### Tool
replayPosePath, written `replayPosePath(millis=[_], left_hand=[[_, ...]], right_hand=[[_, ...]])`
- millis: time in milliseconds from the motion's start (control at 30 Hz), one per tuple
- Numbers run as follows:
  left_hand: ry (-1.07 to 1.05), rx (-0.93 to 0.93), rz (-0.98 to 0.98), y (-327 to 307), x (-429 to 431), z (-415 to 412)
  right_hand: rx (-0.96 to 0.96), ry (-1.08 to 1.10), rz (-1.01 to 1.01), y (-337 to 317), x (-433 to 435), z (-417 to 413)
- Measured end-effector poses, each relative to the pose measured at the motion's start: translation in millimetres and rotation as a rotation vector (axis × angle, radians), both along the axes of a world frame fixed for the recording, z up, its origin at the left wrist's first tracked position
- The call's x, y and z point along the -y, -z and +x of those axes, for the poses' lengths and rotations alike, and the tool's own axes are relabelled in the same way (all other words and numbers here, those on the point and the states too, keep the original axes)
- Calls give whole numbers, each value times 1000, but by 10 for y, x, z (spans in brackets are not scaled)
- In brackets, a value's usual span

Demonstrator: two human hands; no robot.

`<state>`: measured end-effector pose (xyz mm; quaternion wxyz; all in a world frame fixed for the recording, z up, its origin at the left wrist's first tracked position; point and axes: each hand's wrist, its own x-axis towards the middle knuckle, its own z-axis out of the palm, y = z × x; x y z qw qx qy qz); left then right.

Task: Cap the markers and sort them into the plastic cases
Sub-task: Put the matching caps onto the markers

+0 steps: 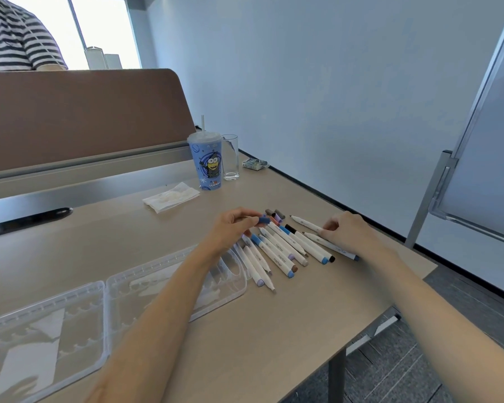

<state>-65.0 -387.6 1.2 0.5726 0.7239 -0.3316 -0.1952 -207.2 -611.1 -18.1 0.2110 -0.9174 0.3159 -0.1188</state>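
Several white markers (282,248) lie fanned out on the table, some capped in blue, black or brown, some with bare tips. My left hand (233,228) pinches a blue cap (264,220) just above the pile's far end. Loose caps (275,214) in grey, purple and pink sit behind it. My right hand (346,231) grips an uncapped white marker (328,242) lying at the pile's right side; another uncapped marker (304,222) lies beyond it. Two clear plastic cases, the right case (146,283) and the left case (41,333), lie open at the left, partly under my left forearm.
A blue printed cup with a straw (208,162), an empty glass (231,157) and a white napkin (170,197) stand behind the markers. A small packet (255,164) lies near the wall. The table's edge runs close on the right. A person in a striped shirt sits beyond the divider.
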Motion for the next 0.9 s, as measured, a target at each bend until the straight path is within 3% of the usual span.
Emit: replayPosePath(millis=[67, 200, 267, 900], left_hand=[[-3, -4, -7, -1, 2, -4], [-19, -37, -17, 11, 0, 13], [-37, -67, -23, 7, 4, 20], [-11, -54, 12, -3, -7, 1]], right_hand=[[35, 1, -26, 19, -6, -2], [329, -66, 48, -21, -112, -83], [389, -135, 42, -57, -188, -124], [470, -274, 66, -67, -358, -187]])
